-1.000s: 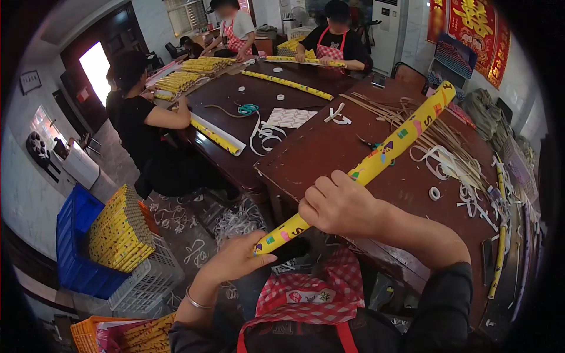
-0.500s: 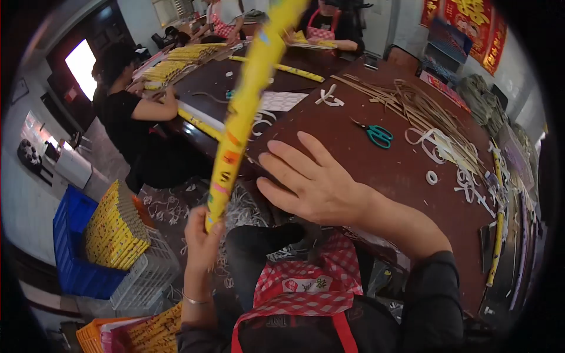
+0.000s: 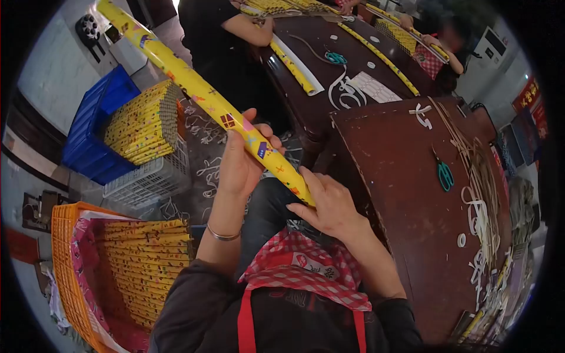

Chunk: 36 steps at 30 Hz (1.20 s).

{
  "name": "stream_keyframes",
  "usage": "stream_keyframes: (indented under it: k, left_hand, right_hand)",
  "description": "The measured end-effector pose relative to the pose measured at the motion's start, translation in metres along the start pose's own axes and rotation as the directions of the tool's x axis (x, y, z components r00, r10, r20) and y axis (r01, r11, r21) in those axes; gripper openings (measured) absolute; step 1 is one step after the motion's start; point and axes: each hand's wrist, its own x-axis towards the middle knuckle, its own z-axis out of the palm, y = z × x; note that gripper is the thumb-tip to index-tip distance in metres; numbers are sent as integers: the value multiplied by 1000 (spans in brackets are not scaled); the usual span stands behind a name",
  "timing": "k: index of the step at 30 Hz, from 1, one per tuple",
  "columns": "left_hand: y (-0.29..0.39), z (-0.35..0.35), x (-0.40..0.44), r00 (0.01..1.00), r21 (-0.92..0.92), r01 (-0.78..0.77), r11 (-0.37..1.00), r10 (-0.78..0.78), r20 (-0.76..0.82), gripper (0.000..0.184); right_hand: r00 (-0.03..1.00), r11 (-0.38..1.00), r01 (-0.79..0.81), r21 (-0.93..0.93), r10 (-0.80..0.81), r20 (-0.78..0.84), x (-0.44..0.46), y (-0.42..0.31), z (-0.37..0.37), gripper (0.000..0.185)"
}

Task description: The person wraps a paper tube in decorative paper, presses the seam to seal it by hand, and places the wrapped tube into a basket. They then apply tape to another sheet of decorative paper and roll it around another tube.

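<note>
A long yellow roll of wrapping paper (image 3: 194, 88) with colourful printed shapes slants from the upper left down to my lap. My left hand (image 3: 241, 165) wraps round its lower half, thumb on the near side and fingertips showing beyond it. At the bottom end, my right hand (image 3: 332, 206) grips the roll between thumb and fingers, covering part of that end. To my lower left, an orange crate (image 3: 62, 253) lined with pink printed sheet holds many similar yellow rolls (image 3: 147, 253).
More yellow rolls (image 3: 144, 126) fill a grey crate (image 3: 147, 182) beside a blue crate (image 3: 88, 123). On the brown table (image 3: 406, 235) lie teal-handled scissors (image 3: 444, 175), brown strips (image 3: 471, 159) and white ribbon (image 3: 477, 217). Co-workers' arms (image 3: 250, 29) are across the far table.
The roll has tilted over to the left from near upright. My right hand, previously open above the table, has come down onto its lower end. The view has turned left and downward.
</note>
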Motion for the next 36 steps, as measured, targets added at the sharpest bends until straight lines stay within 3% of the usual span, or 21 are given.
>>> stream_keyframes:
  k: [2, 3, 4, 5, 7, 8, 10, 11, 16, 18, 22, 24, 26, 28, 29, 30, 31, 32, 33, 34, 36]
  left_hand:
    - [-5, -1, -6, 998, -26, 8, 1000, -9, -57, 51]
    - [-7, -4, -7, 995, -21, -6, 1000, 4, -98, 52]
    - [-6, 3, -6, 972, 43, -46, 998, 55, -227, 45]
    - [-7, 0, -5, 969, 49, -58, 997, 68, -236, 45]
    - [-9, -3, -1, 851, 202, 27, 979, 84, -519, 34]
    - [-14, 0, 1, 785, 164, 0, 986, 101, -611, 26]
    - [-22, -7, -3, 765, 140, 9, 990, 84, -638, 25]
    - [-24, -10, -5, 748, 113, 27, 993, 55, -661, 26]
    - [-24, -31, -13, 834, -13, 32, 999, -34, -551, 22]
    - [-17, -38, -15, 975, -283, 62, 957, -118, -188, 19]
    - [-20, -30, -10, 944, -310, 28, 950, -127, -303, 15]
    - [-25, -31, -3, 764, -159, 93, 983, -173, -621, 17]
    - [-32, -46, -4, 734, -178, 77, 981, -177, -655, 18]
    - [-31, -54, -10, 790, -279, 79, 957, -231, -568, 18]
    - [-30, -57, -15, 861, -304, 66, 951, -208, -465, 14]
    - [-28, -61, -18, 861, -303, 65, 951, -206, -464, 14]
    - [-28, -67, -21, 949, -399, 88, 913, -199, -244, 12]
    - [-29, -73, -23, 987, -485, 135, 864, -162, -14, 11]
    - [-29, -73, -23, 988, -519, 152, 841, -143, 57, 12]
    - [-31, -73, -24, 988, -524, 154, 838, -147, 55, 12]
    - [-31, -71, -23, 974, -478, 108, 871, -188, -124, 11]
  right_hand:
    - [986, 954, -169, 246, 160, 56, -6, 1, 17, 62]
    - [992, 968, -79, 239, 99, -74, -10, 4, 28, 57]
    - [994, 968, -63, 243, 82, -69, -12, 2, 30, 57]
    - [989, 980, -138, 144, 145, -38, -16, -1, 32, 55]
    - [979, 978, -204, 43, 204, -1, -21, -2, 35, 54]
    - [977, 977, -213, -18, 213, 11, -21, 0, 37, 53]
    - [977, 975, -208, -82, 211, 25, -24, 6, 42, 52]
    - [971, 974, -227, -12, 227, 76, -29, 9, 47, 51]
    - [952, 937, -276, 213, 237, 192, -39, 11, 52, 49]
    - [922, 896, -346, 278, 269, 280, -43, 9, 54, 48]
    - [949, 933, -298, 202, 266, 171, -46, 7, 59, 47]
    - [942, 946, -323, -16, 324, 85, -47, 13, 64, 47]
    - [947, 951, -307, -38, 309, 86, -46, 12, 62, 48]
    - [952, 955, -289, -59, 294, 89, -47, 13, 63, 50]
    - [951, 957, -288, 27, 282, 127, -49, 14, 63, 49]
    - [949, 951, -290, 111, 270, 164, -50, 15, 64, 49]
    - [949, 951, -291, 110, 271, 163, -51, 15, 64, 49]
    - [923, 940, -305, 152, 252, 292, -52, 16, 64, 51]
    - [881, 926, -326, 191, 224, 417, -54, 17, 64, 53]
    - [888, 924, -330, 196, 233, 396, -57, 16, 68, 53]
    - [889, 919, -349, 183, 262, 377, -56, 13, 70, 52]
